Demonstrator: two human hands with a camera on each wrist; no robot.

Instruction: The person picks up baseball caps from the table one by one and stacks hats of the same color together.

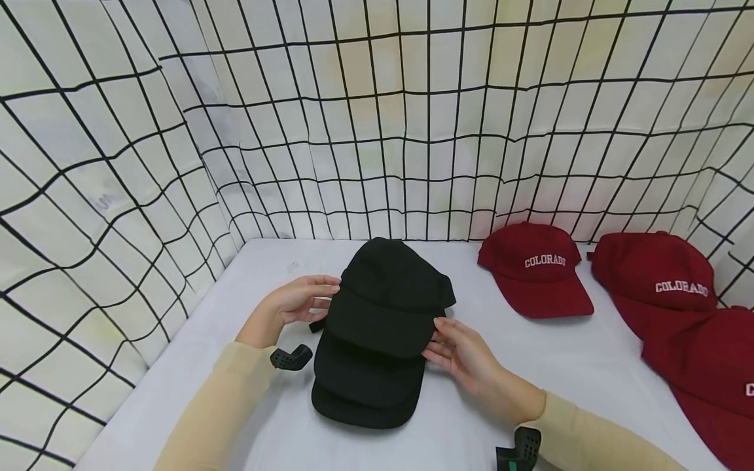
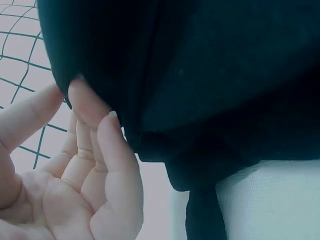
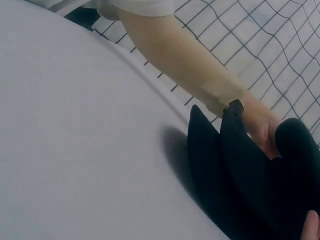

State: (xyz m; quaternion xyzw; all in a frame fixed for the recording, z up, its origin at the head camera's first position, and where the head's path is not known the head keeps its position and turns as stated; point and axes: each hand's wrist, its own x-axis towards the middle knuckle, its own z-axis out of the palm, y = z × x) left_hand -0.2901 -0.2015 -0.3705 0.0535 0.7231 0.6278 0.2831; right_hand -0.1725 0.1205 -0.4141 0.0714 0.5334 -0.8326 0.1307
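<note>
A stack of black caps (image 1: 368,373) lies on the white surface with the brims toward me, one overlapping another. Both of my hands are at the top black cap (image 1: 383,275). On its left side my left hand (image 1: 297,301) pinches the edge of the cap between thumb and fingers; the left wrist view shows this grip on the dark fabric (image 2: 200,65) close up. My right hand (image 1: 465,353) holds the right edge of the brim, thumb above and fingers partly hidden beneath. Only a fingertip of it shows in the right wrist view, beside the layered brims (image 3: 240,180).
To the right lies a red cap (image 1: 533,275) lettered COLORADO. Farther right, another red cap (image 1: 654,281) is overlapped by a third (image 1: 701,366) at the frame's edge. A black wire grid (image 1: 383,137) backed with white sheeting walls the white-covered table (image 1: 283,432).
</note>
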